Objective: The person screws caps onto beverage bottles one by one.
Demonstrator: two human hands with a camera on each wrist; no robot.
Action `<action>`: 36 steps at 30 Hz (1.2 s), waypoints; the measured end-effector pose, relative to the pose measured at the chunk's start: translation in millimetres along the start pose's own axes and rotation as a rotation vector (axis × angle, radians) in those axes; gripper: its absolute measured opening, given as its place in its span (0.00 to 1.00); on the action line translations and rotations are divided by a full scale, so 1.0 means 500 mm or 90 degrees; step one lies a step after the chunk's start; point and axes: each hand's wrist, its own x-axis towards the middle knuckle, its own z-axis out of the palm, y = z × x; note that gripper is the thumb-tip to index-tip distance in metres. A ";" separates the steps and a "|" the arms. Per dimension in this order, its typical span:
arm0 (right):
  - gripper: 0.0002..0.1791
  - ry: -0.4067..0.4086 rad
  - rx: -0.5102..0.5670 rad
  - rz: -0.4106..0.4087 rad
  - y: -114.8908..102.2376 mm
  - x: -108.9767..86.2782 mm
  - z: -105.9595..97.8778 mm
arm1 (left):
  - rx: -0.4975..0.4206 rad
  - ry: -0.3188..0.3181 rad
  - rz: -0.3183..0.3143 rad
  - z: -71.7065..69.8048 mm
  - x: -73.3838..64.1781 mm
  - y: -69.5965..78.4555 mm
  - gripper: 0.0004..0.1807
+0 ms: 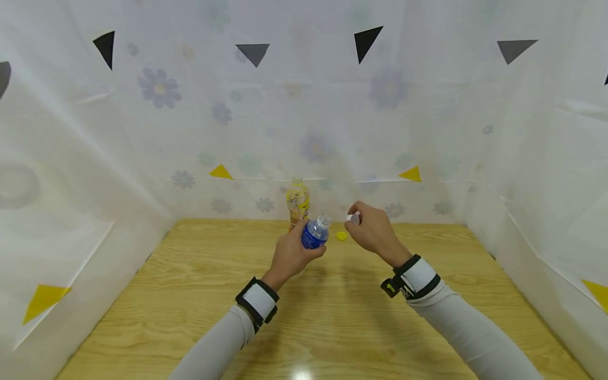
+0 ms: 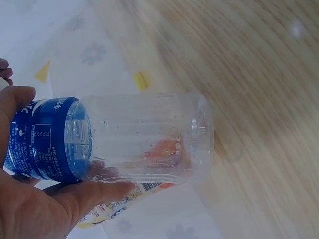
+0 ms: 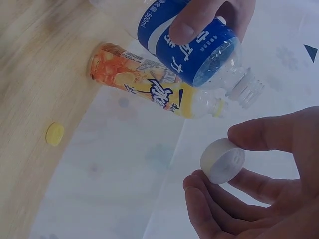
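A clear plastic bottle (image 1: 315,234) with a blue label is gripped in my left hand (image 1: 292,252), its mouth uncovered and leaning to the right. The left wrist view shows the bottle's clear lower part (image 2: 144,137) with a few droplets inside. My right hand (image 1: 375,235) pinches a white bottle cap (image 3: 223,161) between thumb and fingers, a short way right of the bottle's mouth. Behind the left hand stands a second bottle (image 1: 297,200) with a yellow and orange label, also uncapped. A yellow bottle cap (image 1: 341,236) lies on the table between the hands.
The wooden table (image 1: 199,311) is enclosed at the back and sides by white flower-print sheeting (image 1: 285,116). The yellow-labelled bottle stands close to the back sheet. Black, grey and yellow triangles mark the sheeting.
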 end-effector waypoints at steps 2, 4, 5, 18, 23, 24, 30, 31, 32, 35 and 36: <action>0.13 0.004 0.006 0.003 0.002 -0.002 0.003 | -0.003 -0.003 0.003 0.000 -0.001 -0.001 0.38; 0.12 0.010 0.007 0.004 0.003 -0.003 0.006 | -0.005 -0.005 0.004 0.001 -0.002 -0.002 0.37; 0.11 0.012 0.004 0.004 0.004 -0.003 0.007 | -0.005 -0.006 0.005 0.001 -0.002 -0.002 0.37; 0.18 -0.006 0.000 -0.001 0.000 -0.007 0.013 | 0.005 0.001 0.009 0.002 -0.002 0.001 0.37; 0.15 0.019 0.018 -0.017 -0.006 -0.005 0.014 | 0.008 0.000 0.012 0.002 -0.001 0.002 0.37; 0.14 0.027 0.030 -0.018 -0.008 -0.004 0.013 | 0.006 -0.001 0.011 0.002 -0.001 0.002 0.37; 0.14 0.068 0.086 -0.059 -0.020 0.000 0.013 | 0.005 -0.002 0.011 0.001 -0.003 0.005 0.36; 0.14 0.072 0.091 -0.068 -0.023 0.000 0.014 | 0.006 -0.001 0.012 0.001 -0.004 0.005 0.36; 0.14 0.074 0.096 -0.074 -0.025 0.000 0.015 | 0.007 -0.001 0.011 0.001 -0.004 0.006 0.36; 0.14 0.073 0.112 -0.084 -0.032 -0.001 0.016 | 0.001 -0.002 0.011 0.003 -0.005 0.007 0.36; 0.14 0.071 0.117 -0.085 -0.035 -0.001 0.017 | -0.001 -0.002 0.012 0.003 -0.005 0.007 0.36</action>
